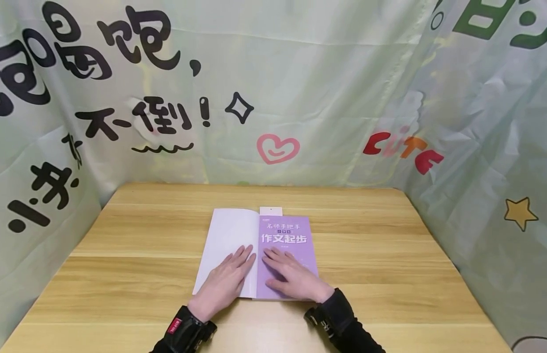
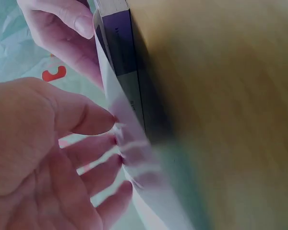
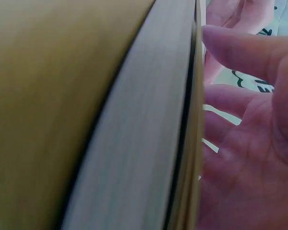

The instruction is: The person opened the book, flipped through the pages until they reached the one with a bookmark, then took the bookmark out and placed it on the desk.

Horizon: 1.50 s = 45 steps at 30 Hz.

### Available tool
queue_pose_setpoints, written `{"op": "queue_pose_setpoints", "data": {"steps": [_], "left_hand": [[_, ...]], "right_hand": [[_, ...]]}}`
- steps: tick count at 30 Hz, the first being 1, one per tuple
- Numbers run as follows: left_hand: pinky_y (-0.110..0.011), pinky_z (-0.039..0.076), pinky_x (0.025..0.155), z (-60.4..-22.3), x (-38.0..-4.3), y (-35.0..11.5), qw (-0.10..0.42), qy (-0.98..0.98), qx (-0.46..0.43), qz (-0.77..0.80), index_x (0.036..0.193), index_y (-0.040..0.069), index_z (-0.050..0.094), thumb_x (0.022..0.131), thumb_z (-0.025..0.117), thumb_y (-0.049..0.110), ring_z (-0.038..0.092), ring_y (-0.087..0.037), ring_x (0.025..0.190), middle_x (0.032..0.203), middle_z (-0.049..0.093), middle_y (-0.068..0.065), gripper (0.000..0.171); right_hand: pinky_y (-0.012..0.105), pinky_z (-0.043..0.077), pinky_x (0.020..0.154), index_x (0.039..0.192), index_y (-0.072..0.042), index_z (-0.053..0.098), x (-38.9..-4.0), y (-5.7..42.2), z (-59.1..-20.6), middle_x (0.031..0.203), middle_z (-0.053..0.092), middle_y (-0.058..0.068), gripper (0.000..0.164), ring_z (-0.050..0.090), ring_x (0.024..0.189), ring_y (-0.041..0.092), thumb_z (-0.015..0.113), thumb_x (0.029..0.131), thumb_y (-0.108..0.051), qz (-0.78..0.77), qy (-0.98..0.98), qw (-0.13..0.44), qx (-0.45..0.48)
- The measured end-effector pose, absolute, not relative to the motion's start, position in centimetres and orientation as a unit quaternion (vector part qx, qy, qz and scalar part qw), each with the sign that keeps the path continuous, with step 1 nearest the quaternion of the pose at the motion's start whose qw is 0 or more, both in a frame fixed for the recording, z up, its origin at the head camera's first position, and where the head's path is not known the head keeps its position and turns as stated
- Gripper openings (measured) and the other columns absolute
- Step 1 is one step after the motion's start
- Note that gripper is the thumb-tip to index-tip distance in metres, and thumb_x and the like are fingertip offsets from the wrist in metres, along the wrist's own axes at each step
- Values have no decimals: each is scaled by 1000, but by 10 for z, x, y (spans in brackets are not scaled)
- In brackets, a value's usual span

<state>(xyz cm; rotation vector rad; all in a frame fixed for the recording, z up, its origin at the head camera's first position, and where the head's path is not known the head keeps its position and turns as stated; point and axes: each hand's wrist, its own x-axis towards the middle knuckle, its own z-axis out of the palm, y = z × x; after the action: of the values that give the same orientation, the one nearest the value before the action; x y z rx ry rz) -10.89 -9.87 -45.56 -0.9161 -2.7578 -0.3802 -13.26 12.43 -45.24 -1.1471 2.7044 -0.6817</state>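
Note:
An open book (image 1: pixel 287 274) with a purple title page lies on the wooden table. Its left leaf (image 1: pixel 231 230) is plain white and folded over to the left. Flat on that leaf, near the crease, rests my left hand (image 1: pixel 226 278), fingers extended. My right hand (image 1: pixel 295 277) lies on the purple page with its fingers spread and pointing toward the crease. In the left wrist view the fingertips touch the white leaf (image 2: pixel 129 139), which stands off from the purple spine (image 2: pixel 120 43). The right wrist view shows the thick page block (image 3: pixel 139 115) beside the right palm.
A small white card or tab (image 1: pixel 271 211) sticks out past the book's top edge. The wooden table (image 1: pixel 366 235) extends around the book. Printed cloth (image 1: pixel 326 88) hangs behind the table and along both sides. Black bands with devices sit on both wrists.

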Motion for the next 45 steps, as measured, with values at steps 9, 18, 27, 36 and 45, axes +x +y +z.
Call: {"op": "queue_pose_setpoints", "data": {"steps": [9, 18, 27, 36, 45], "left_hand": [[-47, 37, 108, -455, -108, -94, 70, -923, -351, -142, 132, -4, 55, 89, 52, -2, 41, -29, 131, 141, 50, -17, 43], [-47, 36, 109, -455, -106, -89, 66, -917, -368, -137, 129, -6, 57, 93, 54, 11, 42, -30, 131, 137, 53, -18, 40], [-50, 33, 110, -454, -103, -86, 60, -919, -373, -114, 131, -4, 56, 93, 59, 28, 39, -30, 132, 140, 50, -18, 49], [-53, 30, 111, -455, -100, -84, 55, -920, -373, -107, 131, 0, 57, 89, 59, 45, 38, -29, 133, 141, 48, -18, 62], [-53, 30, 111, -454, -99, -82, 64, -920, -377, -88, 130, 1, 58, 85, 62, 50, 39, -29, 133, 140, 49, -18, 68]], "right_hand": [[61, 17, 112, 142, 7, 40, -140, 140, -451, 152, 28, 24, 63, 18, 140, 39, 61, 92, -24, -245, 890, 79, -376], [61, 14, 113, 143, 7, 38, -148, 158, -450, 153, 25, 24, 66, 18, 140, 39, 64, 90, -24, -267, 875, 91, -393], [62, 15, 112, 142, 6, 40, -150, 168, -447, 153, 26, 23, 69, 19, 139, 40, 69, 86, -23, -270, 875, 103, -388], [63, 18, 111, 140, 5, 44, -140, 165, -435, 152, 27, 24, 84, 17, 139, 41, 80, 72, -30, -204, 890, 133, -386], [57, 20, 113, 139, 2, 48, -129, 155, -425, 152, 31, 21, 92, 21, 139, 37, 85, 62, -32, -142, 910, 130, -366]]}}
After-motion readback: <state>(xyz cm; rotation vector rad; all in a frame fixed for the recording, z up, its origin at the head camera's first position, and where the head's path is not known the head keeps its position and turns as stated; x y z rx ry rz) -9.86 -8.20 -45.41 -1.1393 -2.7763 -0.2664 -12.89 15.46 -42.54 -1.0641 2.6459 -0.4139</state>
